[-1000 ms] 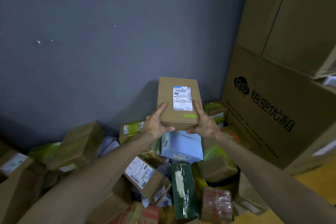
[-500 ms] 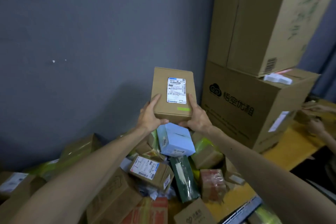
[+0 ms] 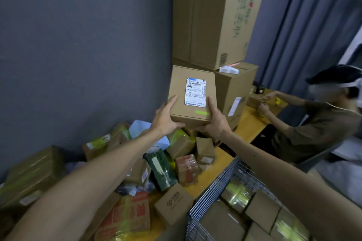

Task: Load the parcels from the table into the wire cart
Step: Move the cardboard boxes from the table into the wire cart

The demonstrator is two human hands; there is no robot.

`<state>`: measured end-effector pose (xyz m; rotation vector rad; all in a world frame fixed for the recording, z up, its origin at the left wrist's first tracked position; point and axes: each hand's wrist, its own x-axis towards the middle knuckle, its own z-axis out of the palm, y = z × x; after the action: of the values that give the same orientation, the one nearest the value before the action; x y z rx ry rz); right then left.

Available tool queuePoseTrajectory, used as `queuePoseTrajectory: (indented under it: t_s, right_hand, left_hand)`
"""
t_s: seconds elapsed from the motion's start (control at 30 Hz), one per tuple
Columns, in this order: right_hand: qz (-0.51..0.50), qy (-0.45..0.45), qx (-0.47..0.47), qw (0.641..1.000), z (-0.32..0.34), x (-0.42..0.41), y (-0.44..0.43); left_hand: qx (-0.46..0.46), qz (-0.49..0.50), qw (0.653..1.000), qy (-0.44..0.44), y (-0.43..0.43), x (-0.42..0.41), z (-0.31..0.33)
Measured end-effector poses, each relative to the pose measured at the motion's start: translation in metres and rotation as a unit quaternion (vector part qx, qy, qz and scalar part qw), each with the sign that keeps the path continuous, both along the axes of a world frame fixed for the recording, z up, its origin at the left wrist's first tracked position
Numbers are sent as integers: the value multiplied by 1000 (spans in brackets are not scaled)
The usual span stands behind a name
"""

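Large upper carton (image 3: 211, 15) stacked on lower carton (image 3: 231, 88), against grey wall (image 3: 78, 45). Blue curtain (image 3: 305, 25) adjacent. Person in brown shirt (image 3: 313, 129) seated at far right.

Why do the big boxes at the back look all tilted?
Head view: the wide lens likely bends its edges, so the tall stacked cartons tilt; the room is dim; the held box looks sharp, while parcels in the wire cart smear.

Single head-worn wide-angle view, facing forward and downward toward the grey wall (image 3: 78, 45). The table (image 3: 211, 174) and wire cart (image 3: 213, 190) lie close below, at lower right.
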<state>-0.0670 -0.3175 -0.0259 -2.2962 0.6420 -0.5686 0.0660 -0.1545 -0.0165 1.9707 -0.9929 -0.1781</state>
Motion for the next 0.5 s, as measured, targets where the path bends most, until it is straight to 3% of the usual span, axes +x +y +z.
queuePoseTrajectory:
  t_s: [0.5]
  right_hand:
    - [-142, -19, 61, 988, -66, -212, -152]
  left_hand:
    - [78, -137, 987, -13, -205, -173, -52]
